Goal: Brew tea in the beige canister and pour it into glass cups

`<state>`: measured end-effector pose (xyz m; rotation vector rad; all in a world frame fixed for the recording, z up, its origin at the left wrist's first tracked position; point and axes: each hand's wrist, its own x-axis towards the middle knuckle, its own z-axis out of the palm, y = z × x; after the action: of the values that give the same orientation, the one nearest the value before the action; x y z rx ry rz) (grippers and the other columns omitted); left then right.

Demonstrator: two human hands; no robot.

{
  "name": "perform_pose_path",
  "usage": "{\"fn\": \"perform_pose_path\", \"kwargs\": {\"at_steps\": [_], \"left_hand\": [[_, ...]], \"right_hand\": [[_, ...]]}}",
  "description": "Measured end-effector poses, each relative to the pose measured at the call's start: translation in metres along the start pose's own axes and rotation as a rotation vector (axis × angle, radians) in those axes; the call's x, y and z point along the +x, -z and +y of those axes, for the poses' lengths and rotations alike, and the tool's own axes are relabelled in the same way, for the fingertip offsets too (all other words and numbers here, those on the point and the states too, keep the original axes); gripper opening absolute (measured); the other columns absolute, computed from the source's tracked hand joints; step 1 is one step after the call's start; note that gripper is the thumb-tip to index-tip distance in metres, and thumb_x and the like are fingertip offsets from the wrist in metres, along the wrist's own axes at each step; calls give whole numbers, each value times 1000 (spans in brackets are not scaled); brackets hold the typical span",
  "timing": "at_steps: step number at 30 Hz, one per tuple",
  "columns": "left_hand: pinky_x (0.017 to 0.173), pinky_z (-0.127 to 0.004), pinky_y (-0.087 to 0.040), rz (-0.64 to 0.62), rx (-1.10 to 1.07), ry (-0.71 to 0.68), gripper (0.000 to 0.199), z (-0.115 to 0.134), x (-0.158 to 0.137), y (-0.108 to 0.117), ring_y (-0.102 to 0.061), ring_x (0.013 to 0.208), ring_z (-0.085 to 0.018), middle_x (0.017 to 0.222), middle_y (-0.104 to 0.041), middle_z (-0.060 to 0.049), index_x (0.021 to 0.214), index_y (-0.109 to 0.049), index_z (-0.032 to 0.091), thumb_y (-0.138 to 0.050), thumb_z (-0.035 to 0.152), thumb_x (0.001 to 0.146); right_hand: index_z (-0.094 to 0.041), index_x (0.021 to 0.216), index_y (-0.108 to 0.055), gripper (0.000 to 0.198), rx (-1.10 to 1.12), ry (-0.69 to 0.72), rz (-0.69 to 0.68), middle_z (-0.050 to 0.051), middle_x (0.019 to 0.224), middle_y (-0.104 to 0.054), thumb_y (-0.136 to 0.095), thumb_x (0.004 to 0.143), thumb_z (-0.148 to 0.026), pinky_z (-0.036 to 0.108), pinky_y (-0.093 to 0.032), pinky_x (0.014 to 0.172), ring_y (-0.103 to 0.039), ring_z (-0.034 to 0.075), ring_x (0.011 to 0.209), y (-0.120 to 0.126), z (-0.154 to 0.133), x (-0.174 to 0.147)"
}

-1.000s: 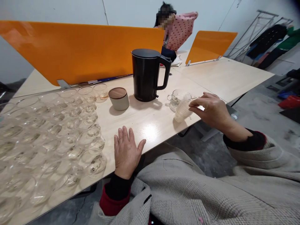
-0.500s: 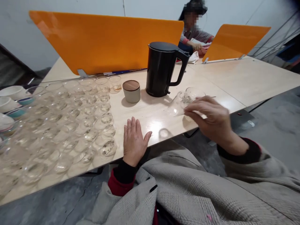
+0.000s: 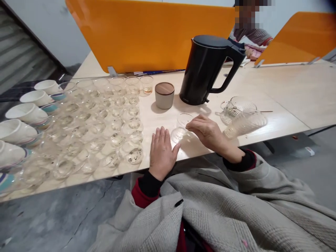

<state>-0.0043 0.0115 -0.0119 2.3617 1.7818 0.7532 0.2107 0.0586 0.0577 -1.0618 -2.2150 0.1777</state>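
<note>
My left hand (image 3: 163,152) lies flat at the table's front edge with its fingers stretched out and nothing in it. Thumb and fingers of my right hand (image 3: 206,133) pinch the rim of a clear glass cup (image 3: 181,127), just right of my left hand. That cup is at the tabletop; whether its base touches cannot be made out. Left of my left hand stand rows of clear cups (image 3: 115,136), several with dark bits in a pale liquid. Right of my right hand are a ribbed glass pitcher (image 3: 237,105) and a slanting stack of clear cups (image 3: 248,123).
A black electric kettle (image 3: 207,70) stands behind my right hand. Beside it is a grey canister (image 3: 164,99) with a wooden lid. White bowls (image 3: 26,113) line the far left. Orange dividers (image 3: 154,38) cross the table; another person (image 3: 252,35) is behind them.
My right hand has brought the clear cup left, from in front of the pitcher to beside my left hand. My left hand stays flat. The view has shifted, uncovering the cup stack.
</note>
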Motion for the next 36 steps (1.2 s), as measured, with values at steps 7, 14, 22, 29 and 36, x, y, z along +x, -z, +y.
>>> {"fn": "perform_pose_path", "kwargs": {"at_steps": [7, 14, 22, 29, 36], "left_hand": [[133, -61, -30, -35, 5, 14, 68, 1, 1, 2, -35, 163, -41, 169, -43, -29, 157, -45, 1, -52, 45, 105], [131, -63, -33, -23, 3, 20, 69, 1, 1, 1, -36, 162, -41, 169, -44, -28, 158, -44, 3, -56, 43, 103], [133, -60, -31, -37, 32, 16, 70, 2, 2, 2, -37, 162, -41, 167, -45, -31, 156, -45, -2, -58, 43, 104], [132, -61, -33, -5, 31, 9, 70, 0, 1, -2, -38, 161, -41, 166, -46, -31, 156, -47, -1, -56, 47, 105], [132, -60, -33, -2, 28, 9, 70, 0, 2, -2, -39, 161, -42, 166, -47, -30, 155, -47, -2, -55, 47, 105]], "right_hand": [[-24, 98, -76, 22, -34, 32, -71, 7, 93, -77, -57, 106, -22, 38, -55, 83, -64, 24, 93, -12, -11, 8], [-25, 97, -79, 27, -110, 64, -121, 8, 93, -77, -54, 105, -18, 40, -55, 83, -63, 26, 93, -22, -18, 15], [-25, 131, -73, 29, -20, 71, 97, 11, 125, -78, -66, 103, -33, 53, -57, 103, -69, 31, 118, -7, -11, 16], [-25, 123, -77, 26, -68, -43, 190, 11, 117, -80, -67, 102, -36, 55, -60, 97, -72, 33, 111, 10, 9, 18], [-20, 134, -72, 43, -23, -193, 195, 15, 132, -76, -67, 99, -45, 54, -59, 103, -73, 33, 115, -6, 40, 79]]}}
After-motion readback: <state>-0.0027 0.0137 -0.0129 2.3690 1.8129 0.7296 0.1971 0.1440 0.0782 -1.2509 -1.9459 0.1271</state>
